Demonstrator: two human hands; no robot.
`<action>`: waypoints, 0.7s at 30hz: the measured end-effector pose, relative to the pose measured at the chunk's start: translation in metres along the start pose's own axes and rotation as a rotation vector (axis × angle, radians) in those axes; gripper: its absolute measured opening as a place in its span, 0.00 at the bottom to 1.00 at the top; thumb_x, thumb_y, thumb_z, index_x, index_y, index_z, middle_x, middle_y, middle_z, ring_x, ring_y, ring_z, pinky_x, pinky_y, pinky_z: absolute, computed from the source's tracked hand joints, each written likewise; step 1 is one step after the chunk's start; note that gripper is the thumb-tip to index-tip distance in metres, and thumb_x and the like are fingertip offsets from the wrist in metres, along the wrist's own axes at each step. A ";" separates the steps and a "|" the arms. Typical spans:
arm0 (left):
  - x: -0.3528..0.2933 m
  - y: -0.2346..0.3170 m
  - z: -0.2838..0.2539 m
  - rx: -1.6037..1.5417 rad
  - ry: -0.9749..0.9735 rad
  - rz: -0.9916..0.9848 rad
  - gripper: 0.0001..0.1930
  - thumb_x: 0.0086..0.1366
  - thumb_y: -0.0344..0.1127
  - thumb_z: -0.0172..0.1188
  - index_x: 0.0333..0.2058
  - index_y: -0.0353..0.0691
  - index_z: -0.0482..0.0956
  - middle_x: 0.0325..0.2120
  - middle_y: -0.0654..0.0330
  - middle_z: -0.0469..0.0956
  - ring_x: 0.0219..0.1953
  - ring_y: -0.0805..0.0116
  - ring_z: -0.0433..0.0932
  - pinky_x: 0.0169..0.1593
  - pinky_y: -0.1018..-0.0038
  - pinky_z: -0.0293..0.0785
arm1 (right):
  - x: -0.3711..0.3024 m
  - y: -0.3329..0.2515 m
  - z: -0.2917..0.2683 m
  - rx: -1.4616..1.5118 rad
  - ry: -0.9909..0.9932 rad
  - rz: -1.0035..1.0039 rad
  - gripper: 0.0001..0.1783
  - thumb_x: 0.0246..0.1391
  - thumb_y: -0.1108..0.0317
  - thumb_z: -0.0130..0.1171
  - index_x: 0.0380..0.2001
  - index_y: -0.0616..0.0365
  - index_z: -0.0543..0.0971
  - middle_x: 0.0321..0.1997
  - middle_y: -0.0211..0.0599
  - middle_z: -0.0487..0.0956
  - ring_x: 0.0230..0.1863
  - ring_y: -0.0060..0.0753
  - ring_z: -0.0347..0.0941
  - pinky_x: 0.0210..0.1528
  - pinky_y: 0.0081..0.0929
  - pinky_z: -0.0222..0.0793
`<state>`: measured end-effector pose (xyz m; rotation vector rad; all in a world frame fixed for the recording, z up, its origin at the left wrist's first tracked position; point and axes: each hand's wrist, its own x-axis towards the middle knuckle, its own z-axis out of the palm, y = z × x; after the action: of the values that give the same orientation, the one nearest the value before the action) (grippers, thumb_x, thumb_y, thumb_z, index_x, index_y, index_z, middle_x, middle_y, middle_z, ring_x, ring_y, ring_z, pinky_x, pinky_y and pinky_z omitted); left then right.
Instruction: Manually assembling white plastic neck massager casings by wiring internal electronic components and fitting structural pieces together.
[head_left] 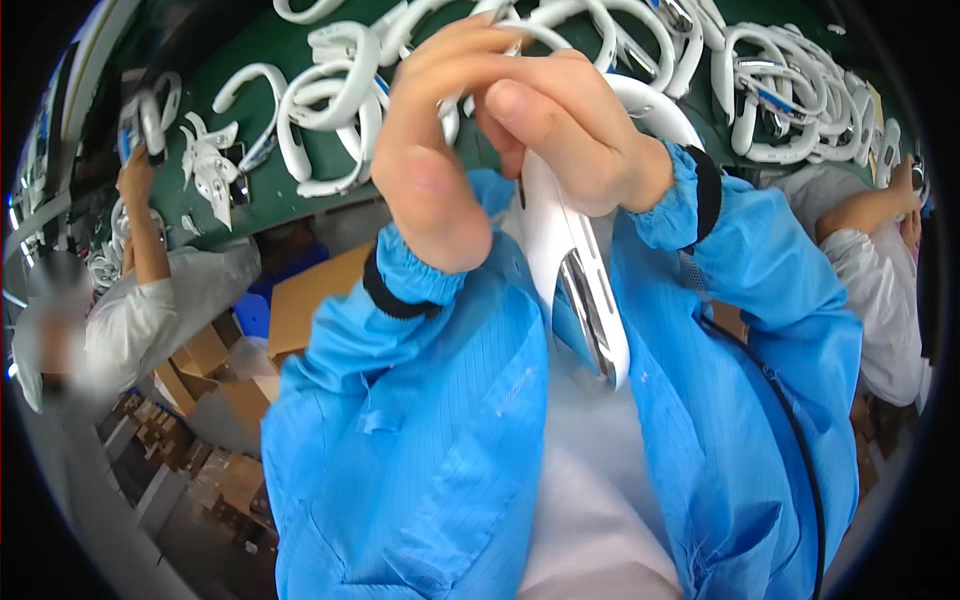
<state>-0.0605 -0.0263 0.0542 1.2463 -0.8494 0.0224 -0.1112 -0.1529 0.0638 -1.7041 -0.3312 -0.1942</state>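
Observation:
My right hand (580, 130) is closed, its fingers curled round the upper part of a white curved neck-worn device (590, 290). The device's free end hangs down in front of my chest and carries a glossy silver-and-dark strip. My left hand (425, 150) is raised against the right one, wrist bent and fingers curved over the top. Slight blur and the overlapping hands hide what lies inside the left hand's grasp. Behind my right wrist a white curved arm (660, 110) shows; I cannot tell whether it belongs to the held device.
Several white C-shaped devices (330, 110) lie on the green work table (290, 207), with a heap of them (800, 95) at the right. White shell parts (210, 165) lie at the left. Co-workers work on both sides. Cardboard boxes (315, 300) and a blue bin (252, 315) stand below left.

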 end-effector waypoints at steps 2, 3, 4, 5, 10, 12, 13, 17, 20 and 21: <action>0.009 0.000 0.013 -0.050 -0.063 0.204 0.29 0.61 0.51 0.40 0.30 0.23 0.74 0.28 0.39 0.74 0.34 0.48 0.75 0.39 0.64 0.71 | -0.001 0.003 0.013 0.079 0.087 -0.173 0.14 0.56 0.64 0.42 0.28 0.62 0.74 0.22 0.43 0.74 0.28 0.45 0.71 0.28 0.30 0.65; 0.006 0.002 0.020 -0.072 -0.035 0.245 0.26 0.60 0.46 0.39 0.28 0.23 0.73 0.25 0.39 0.75 0.31 0.46 0.75 0.37 0.65 0.72 | -0.005 0.005 0.016 0.080 0.087 -0.165 0.14 0.56 0.64 0.42 0.28 0.62 0.74 0.22 0.43 0.74 0.28 0.45 0.71 0.28 0.30 0.65; -0.002 0.008 0.026 -0.043 0.031 0.115 0.23 0.61 0.43 0.39 0.29 0.23 0.73 0.27 0.40 0.75 0.32 0.50 0.75 0.37 0.67 0.71 | -0.010 0.004 0.020 0.115 0.104 -0.149 0.13 0.56 0.66 0.42 0.30 0.63 0.73 0.26 0.41 0.73 0.29 0.36 0.69 0.29 0.26 0.63; -0.011 0.014 0.029 -0.012 0.096 -0.015 0.21 0.61 0.40 0.39 0.29 0.24 0.73 0.28 0.41 0.75 0.32 0.53 0.75 0.38 0.69 0.71 | -0.015 0.003 0.023 0.150 0.122 -0.133 0.12 0.56 0.69 0.41 0.32 0.65 0.72 0.29 0.39 0.72 0.30 0.27 0.67 0.29 0.23 0.61; -0.030 0.016 0.026 -0.076 0.088 -0.359 0.13 0.62 0.32 0.39 0.31 0.28 0.71 0.32 0.48 0.75 0.33 0.66 0.73 0.40 0.76 0.67 | -0.024 -0.007 0.033 0.101 0.203 0.167 0.14 0.53 0.68 0.41 0.28 0.66 0.74 0.24 0.45 0.75 0.27 0.43 0.71 0.30 0.30 0.65; -0.036 0.018 0.026 -0.126 0.110 -0.538 0.11 0.63 0.32 0.40 0.33 0.31 0.69 0.33 0.52 0.75 0.34 0.71 0.71 0.41 0.78 0.66 | -0.032 0.001 0.041 0.210 0.235 0.273 0.15 0.54 0.67 0.41 0.27 0.67 0.74 0.22 0.43 0.74 0.25 0.39 0.70 0.28 0.29 0.64; -0.036 0.018 0.027 -0.132 0.102 -0.535 0.11 0.63 0.32 0.40 0.33 0.31 0.69 0.33 0.52 0.75 0.34 0.71 0.71 0.41 0.78 0.66 | -0.034 0.005 0.044 0.304 0.275 0.369 0.16 0.55 0.65 0.41 0.25 0.67 0.74 0.20 0.41 0.74 0.24 0.35 0.70 0.27 0.28 0.63; -0.042 0.008 0.027 -0.302 0.110 -0.611 0.13 0.64 0.36 0.42 0.39 0.31 0.68 0.44 0.52 0.70 0.43 0.69 0.69 0.47 0.77 0.63 | -0.041 0.008 0.040 0.369 0.374 0.414 0.17 0.56 0.65 0.42 0.23 0.67 0.74 0.18 0.36 0.73 0.20 0.24 0.68 0.21 0.24 0.61; -0.045 0.001 0.024 -0.008 0.302 -0.805 0.21 0.64 0.47 0.43 0.46 0.34 0.65 0.45 0.50 0.68 0.43 0.62 0.71 0.48 0.70 0.66 | -0.034 0.020 0.017 0.372 0.352 0.507 0.18 0.58 0.61 0.44 0.24 0.65 0.74 0.17 0.32 0.73 0.16 0.19 0.67 0.16 0.21 0.60; -0.046 -0.003 0.013 -0.146 0.317 -1.036 0.23 0.64 0.49 0.42 0.46 0.35 0.65 0.45 0.52 0.68 0.43 0.61 0.71 0.47 0.68 0.67 | -0.029 0.024 0.007 0.394 0.367 0.416 0.16 0.57 0.62 0.44 0.25 0.63 0.75 0.17 0.37 0.74 0.16 0.27 0.70 0.18 0.27 0.63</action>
<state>-0.0983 -0.0194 0.0262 1.3701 0.1289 -0.6439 -0.1316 -0.1521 0.0313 -1.2798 0.2472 -0.1200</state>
